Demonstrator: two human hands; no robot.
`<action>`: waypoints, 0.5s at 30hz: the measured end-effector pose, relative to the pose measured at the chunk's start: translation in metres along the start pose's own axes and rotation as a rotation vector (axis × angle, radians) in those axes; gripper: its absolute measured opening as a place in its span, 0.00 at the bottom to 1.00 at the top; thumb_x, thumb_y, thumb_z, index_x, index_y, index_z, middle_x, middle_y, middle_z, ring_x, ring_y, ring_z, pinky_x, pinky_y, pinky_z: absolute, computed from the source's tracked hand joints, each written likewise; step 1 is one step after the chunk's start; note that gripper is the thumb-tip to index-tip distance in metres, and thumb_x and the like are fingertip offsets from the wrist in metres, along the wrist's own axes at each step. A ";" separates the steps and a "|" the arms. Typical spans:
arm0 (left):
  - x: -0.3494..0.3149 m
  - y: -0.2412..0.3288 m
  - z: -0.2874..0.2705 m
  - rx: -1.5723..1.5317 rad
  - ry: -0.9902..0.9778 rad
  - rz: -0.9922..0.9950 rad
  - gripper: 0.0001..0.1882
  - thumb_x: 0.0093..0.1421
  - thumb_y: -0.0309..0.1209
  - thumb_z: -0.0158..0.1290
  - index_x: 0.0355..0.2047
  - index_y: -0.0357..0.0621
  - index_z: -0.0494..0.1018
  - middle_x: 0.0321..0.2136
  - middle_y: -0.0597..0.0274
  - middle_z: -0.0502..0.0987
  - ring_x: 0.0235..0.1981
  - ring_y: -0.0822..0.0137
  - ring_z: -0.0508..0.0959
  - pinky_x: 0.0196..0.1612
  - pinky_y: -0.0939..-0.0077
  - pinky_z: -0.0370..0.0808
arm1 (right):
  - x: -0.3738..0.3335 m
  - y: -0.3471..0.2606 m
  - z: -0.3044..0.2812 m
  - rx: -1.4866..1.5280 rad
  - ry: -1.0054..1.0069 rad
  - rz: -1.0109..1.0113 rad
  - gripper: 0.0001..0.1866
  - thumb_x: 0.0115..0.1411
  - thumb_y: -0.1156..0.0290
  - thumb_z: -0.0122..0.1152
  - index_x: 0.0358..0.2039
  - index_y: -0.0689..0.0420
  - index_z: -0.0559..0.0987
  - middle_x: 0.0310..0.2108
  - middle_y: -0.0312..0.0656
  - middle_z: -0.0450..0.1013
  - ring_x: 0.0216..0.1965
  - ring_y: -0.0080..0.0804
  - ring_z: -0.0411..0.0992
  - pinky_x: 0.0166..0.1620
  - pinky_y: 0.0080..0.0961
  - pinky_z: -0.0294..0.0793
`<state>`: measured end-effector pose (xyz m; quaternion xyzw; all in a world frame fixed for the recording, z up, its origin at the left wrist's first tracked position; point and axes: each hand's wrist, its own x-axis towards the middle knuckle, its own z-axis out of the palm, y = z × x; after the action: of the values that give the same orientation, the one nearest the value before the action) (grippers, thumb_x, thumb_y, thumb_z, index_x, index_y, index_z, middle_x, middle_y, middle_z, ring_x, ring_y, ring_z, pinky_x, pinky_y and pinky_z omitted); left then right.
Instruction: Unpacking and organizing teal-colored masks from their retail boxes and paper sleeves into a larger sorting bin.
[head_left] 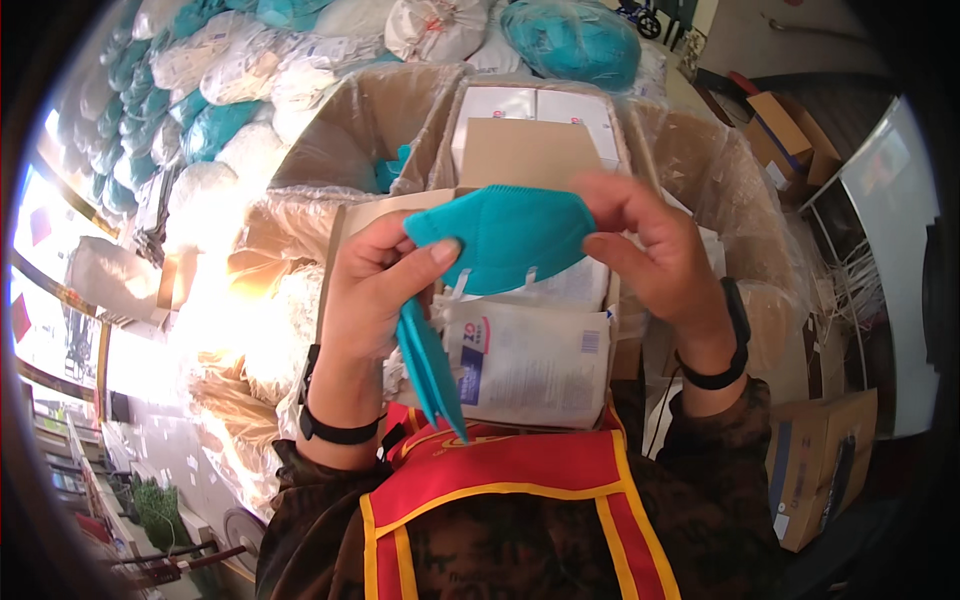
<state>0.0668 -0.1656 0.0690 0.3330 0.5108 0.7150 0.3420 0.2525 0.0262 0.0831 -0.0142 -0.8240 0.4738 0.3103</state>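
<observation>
- And there it was, the teal flat-fold respirator mask (510,238), up above the open cardboard carton (360,214), between its side edges
- Left hand (385,268) clamped its left end, more teal masks (430,365) dangling below
- Right hand (645,245) met the other tip; pinched or merely touching, I couldn't tell
- White plastic pouch (540,365) lay at the carton's near edge

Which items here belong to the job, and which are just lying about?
Job:
- mask (left hand holds it; right hand at its edge)
- lower masks
- white pack, probably

Lying about, apparently:
- teal bag, top
- carton, lower right
- plant, lower left
</observation>
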 end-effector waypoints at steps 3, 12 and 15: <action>0.000 0.003 -0.006 -0.071 0.071 0.060 0.13 0.64 0.34 0.55 0.43 0.37 0.75 0.24 0.68 0.77 0.20 0.81 0.72 0.23 0.88 0.66 | 0.000 -0.023 0.030 -0.126 -0.045 0.038 0.08 0.58 0.77 0.62 0.39 0.61 0.77 0.29 0.42 0.77 0.29 0.25 0.74 0.35 0.22 0.73; 0.002 -0.026 -0.022 -0.182 0.279 0.028 0.25 0.64 0.51 0.51 0.35 0.36 0.77 0.24 0.66 0.73 0.24 0.78 0.72 0.26 0.83 0.69 | -0.008 -0.037 0.093 -0.235 -0.137 -0.229 0.10 0.53 0.77 0.64 0.37 0.60 0.76 0.29 0.48 0.75 0.30 0.48 0.75 0.32 0.33 0.73; 0.003 -0.022 -0.021 -0.185 0.376 0.043 0.23 0.61 0.50 0.55 0.30 0.38 0.76 0.21 0.64 0.73 0.21 0.75 0.72 0.26 0.81 0.70 | -0.009 -0.037 0.094 -0.228 -0.183 -0.216 0.12 0.54 0.75 0.65 0.39 0.60 0.76 0.28 0.47 0.74 0.30 0.48 0.75 0.32 0.34 0.73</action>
<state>0.0512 -0.1687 0.0429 0.1718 0.4907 0.8154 0.2547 0.2205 -0.0700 0.0739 0.0827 -0.8939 0.3407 0.2794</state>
